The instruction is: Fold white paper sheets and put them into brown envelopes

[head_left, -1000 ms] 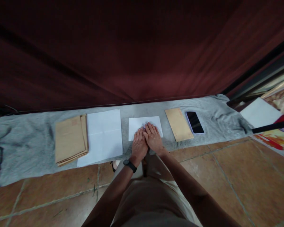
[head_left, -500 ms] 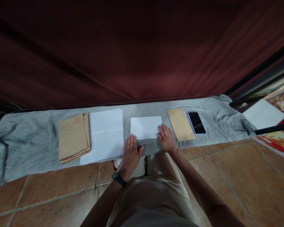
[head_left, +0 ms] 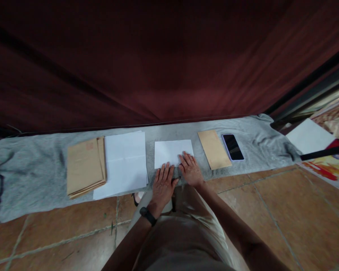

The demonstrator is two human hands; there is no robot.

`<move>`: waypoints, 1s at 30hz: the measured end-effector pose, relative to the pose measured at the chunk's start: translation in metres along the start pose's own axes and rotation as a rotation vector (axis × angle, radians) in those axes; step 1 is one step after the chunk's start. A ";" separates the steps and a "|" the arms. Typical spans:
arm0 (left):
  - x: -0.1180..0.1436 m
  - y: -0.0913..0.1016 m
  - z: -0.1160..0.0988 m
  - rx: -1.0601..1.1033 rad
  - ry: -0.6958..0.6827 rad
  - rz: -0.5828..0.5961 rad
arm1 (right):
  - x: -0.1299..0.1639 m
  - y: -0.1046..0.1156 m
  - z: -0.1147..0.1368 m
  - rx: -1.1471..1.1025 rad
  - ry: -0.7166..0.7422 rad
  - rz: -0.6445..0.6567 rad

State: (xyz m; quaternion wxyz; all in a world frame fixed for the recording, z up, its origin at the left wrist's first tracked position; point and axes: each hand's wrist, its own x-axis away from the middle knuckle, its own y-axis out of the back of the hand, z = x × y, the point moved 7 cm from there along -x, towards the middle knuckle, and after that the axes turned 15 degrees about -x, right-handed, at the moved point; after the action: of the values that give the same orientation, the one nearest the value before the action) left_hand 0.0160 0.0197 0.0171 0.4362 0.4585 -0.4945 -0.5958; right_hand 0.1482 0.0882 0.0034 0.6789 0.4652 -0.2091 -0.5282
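Note:
A folded white sheet lies on a grey cloth spread on the floor. My left hand rests flat, fingers apart, with its fingertips at the sheet's near edge. My right hand lies flat beside it, fingers spread over the sheet's near right corner. Neither hand grips anything. A black band sits on my left wrist.
On the cloth lie a pile of white paper, a stack of brown envelopes at its left, a single brown envelope and a dark phone to the right. A dark red curtain hangs behind. Tiled floor lies in front.
My hands, spread to the sheet's two near corners half a second ago, have come back together at its near edge. A second ago they lay side by side on the sheet.

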 end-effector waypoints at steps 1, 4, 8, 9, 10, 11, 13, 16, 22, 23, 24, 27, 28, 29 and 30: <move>0.002 0.000 0.002 -0.005 -0.004 -0.004 | 0.002 0.000 -0.003 0.011 -0.014 -0.011; 0.006 0.001 0.008 -0.023 0.009 -0.017 | 0.009 0.007 -0.018 0.041 -0.074 -0.065; 0.002 0.005 0.012 -0.016 0.041 -0.056 | 0.010 0.017 -0.032 0.041 -0.120 -0.093; -0.002 0.006 0.012 -0.007 0.041 -0.065 | 0.006 0.018 -0.033 0.027 -0.117 -0.089; -0.007 0.006 0.011 0.004 0.036 -0.072 | 0.001 0.019 -0.032 0.010 -0.109 -0.084; -0.011 0.005 0.010 0.016 0.026 -0.076 | -0.007 0.018 -0.030 -0.008 -0.100 -0.079; -0.019 0.003 0.007 0.031 0.002 -0.073 | -0.027 0.016 -0.026 -0.037 -0.081 -0.061; -0.025 -0.002 0.005 0.028 -0.013 -0.057 | -0.063 0.013 -0.025 -0.047 -0.095 -0.027; -0.020 -0.006 0.010 0.025 -0.042 -0.060 | -0.119 0.018 -0.039 -0.005 -0.184 0.126; -0.020 -0.006 0.011 0.022 -0.046 -0.064 | -0.124 0.021 -0.041 0.000 -0.196 0.157; -0.020 -0.006 0.011 0.019 -0.051 -0.067 | -0.129 0.023 -0.043 -0.002 -0.211 0.189; -0.020 -0.005 0.012 0.014 -0.057 -0.073 | -0.139 0.027 -0.049 -0.042 -0.265 0.279; -0.021 -0.005 0.012 0.014 -0.057 -0.074 | -0.142 0.028 -0.051 -0.061 -0.279 0.305; -0.021 -0.004 0.012 0.015 -0.057 -0.074 | -0.144 0.029 -0.053 -0.079 -0.287 0.326; -0.021 -0.004 0.013 0.017 -0.059 -0.074 | -0.145 0.030 -0.055 -0.094 -0.290 0.342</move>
State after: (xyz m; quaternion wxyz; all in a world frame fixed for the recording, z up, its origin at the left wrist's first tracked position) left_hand 0.0075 0.0431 0.0169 0.3952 0.4626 -0.4948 -0.6205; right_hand 0.1550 0.2431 0.0329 0.7425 0.3099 -0.3555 -0.4758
